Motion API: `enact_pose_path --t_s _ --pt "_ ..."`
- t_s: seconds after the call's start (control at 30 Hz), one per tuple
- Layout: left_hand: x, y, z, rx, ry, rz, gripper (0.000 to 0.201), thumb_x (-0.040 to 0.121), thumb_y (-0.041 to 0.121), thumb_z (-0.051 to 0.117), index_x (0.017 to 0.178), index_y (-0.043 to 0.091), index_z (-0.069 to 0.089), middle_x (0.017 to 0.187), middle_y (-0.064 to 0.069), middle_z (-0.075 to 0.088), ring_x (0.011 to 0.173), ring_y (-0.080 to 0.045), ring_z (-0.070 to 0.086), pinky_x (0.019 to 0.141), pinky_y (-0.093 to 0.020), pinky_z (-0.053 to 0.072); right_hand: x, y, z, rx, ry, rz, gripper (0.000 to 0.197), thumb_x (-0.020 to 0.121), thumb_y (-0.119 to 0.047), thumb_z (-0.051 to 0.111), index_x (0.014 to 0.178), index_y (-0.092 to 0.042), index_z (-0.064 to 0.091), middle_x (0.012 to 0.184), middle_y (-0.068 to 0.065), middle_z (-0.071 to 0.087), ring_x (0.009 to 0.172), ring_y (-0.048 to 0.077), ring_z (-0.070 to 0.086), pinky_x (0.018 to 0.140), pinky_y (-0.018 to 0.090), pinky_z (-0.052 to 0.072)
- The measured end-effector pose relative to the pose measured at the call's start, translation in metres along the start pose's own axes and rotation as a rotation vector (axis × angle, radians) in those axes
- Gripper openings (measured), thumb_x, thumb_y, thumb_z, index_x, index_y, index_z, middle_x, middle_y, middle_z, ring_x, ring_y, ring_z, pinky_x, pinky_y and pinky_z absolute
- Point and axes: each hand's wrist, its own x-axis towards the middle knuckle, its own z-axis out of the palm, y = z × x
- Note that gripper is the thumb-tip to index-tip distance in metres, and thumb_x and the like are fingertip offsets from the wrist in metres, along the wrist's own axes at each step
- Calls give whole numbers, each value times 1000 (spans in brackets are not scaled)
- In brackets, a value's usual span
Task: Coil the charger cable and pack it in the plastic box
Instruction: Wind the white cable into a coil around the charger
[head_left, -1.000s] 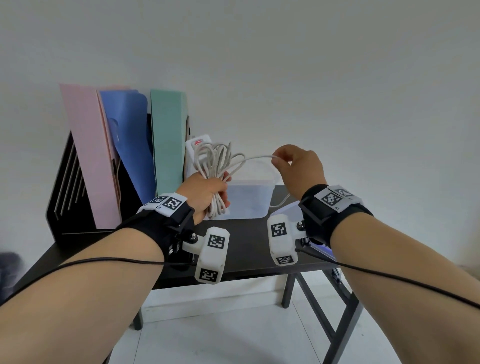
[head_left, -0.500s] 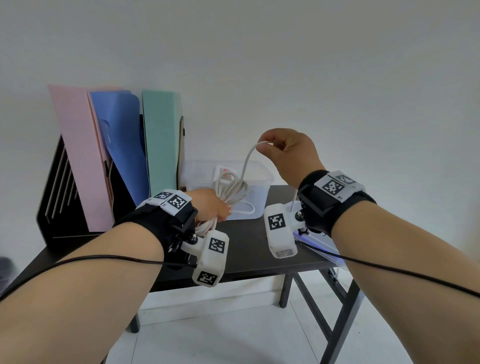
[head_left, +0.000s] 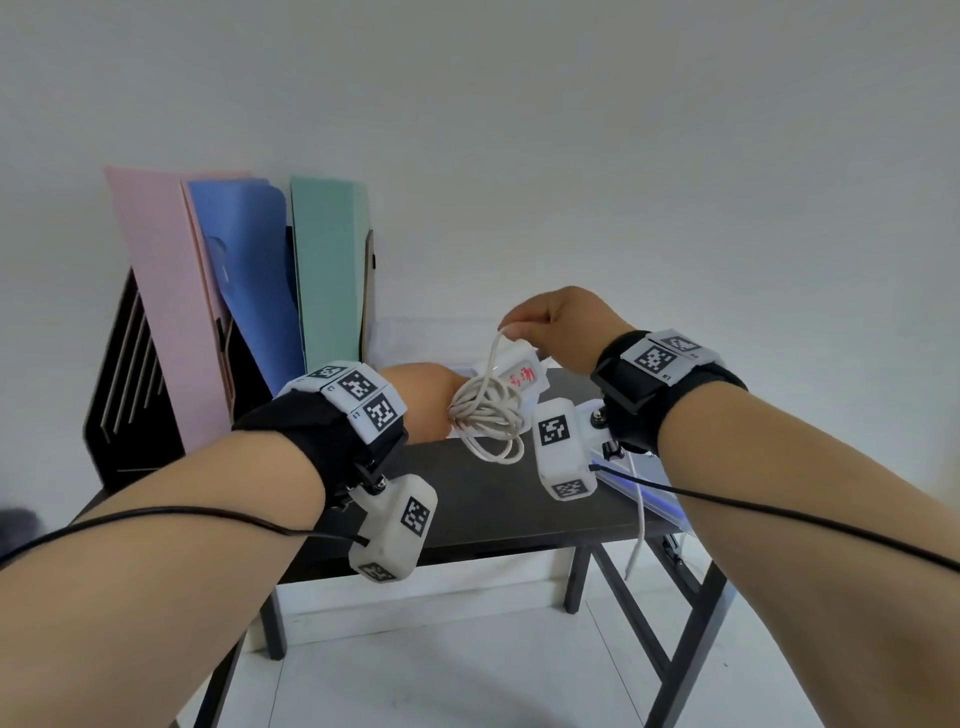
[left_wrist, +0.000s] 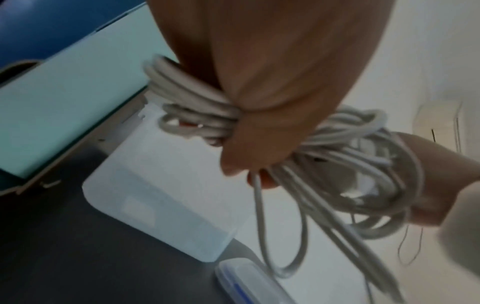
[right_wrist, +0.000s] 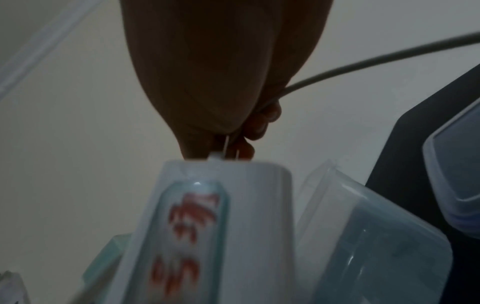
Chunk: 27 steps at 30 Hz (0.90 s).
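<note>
My left hand grips a bundle of white charger cable in several loops just above the black table; in the left wrist view the fingers wrap the coil. The white charger brick with red writing sits against the coil. My right hand pinches a strand just above the brick. From that hand the loose cable tail hangs over the table's right edge. The clear plastic box stands open right behind the coil.
A black file rack with pink, blue and green folders stands at the back left of the table. The box's lid, blue-edged, lies at the table's right edge. A white wall is close behind.
My left hand has lowered the bundle from in front of the box toward the table. My right hand rose with the strand, then came down close over the charger brick.
</note>
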Motion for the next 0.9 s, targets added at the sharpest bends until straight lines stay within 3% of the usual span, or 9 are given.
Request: enact_pose_path --t_s 0.07,0.17,0.33,0.47,0.57,0.63,0.7,0.8,0.9 --pt "-1 -3 -1 29 32 40 30 90 9 45 117 11 56 117 -11 62 105 -29 59 83 -30 43 -2 2 -1 24 -98 55 17 87 -22 64 99 -15 74 91 1 71 73 10 62 79 22 50" --pt "-3 -5 1 110 76 86 20 88 11 49 106 12 57 110 -10 62 99 -29 59 81 -34 45 -5 4 -4 1 -179 95 15 85 -26 67 96 -19 75 91 5 71 81 12 59 84 28 48" --pt "2 -2 4 17 99 135 21 87 12 50 106 11 59 108 -10 63 98 -30 61 81 -33 46 -7 -1 -3 183 -97 90 8 79 -28 73 72 -27 71 57 -11 61 51 2 51 55 19 40" --pt "3 -2 5 -87 83 127 33 89 10 47 121 11 54 121 -9 60 106 -28 58 86 -27 42 -6 -4 -4 193 -130 183 12 77 -27 75 70 -19 69 53 -10 57 44 5 47 46 16 38" --pt "1 -8 4 -122 213 139 7 87 6 46 90 9 51 101 -7 59 86 -22 53 72 -24 36 -6 1 -5 24 -211 325 18 86 -9 59 68 -11 59 66 3 57 52 14 48 52 21 41" --pt "-1 -11 6 -214 318 128 10 88 6 47 83 15 45 89 -2 48 82 -19 46 67 -21 28 -8 3 -2 -65 -270 360 25 88 -4 46 63 -8 50 62 10 48 48 19 38 51 24 33" --pt "0 -14 9 -376 398 113 6 88 9 49 88 15 50 88 1 49 83 -20 49 67 -21 28 -11 7 0 75 -286 400 31 83 -9 56 52 -11 53 57 8 40 48 18 31 53 27 28" --pt "2 -16 13 -649 467 33 25 88 15 53 114 15 52 91 2 57 83 -20 55 70 -25 39 -15 9 1 305 -265 448 30 65 -17 73 43 -14 52 48 3 37 48 17 27 53 27 26" --pt "4 -14 14 -805 505 -25 31 88 22 56 116 22 44 81 9 54 67 -14 55 53 -19 45 -17 7 3 254 -229 388 29 78 -22 68 55 -13 53 44 -2 38 45 16 24 47 23 22"
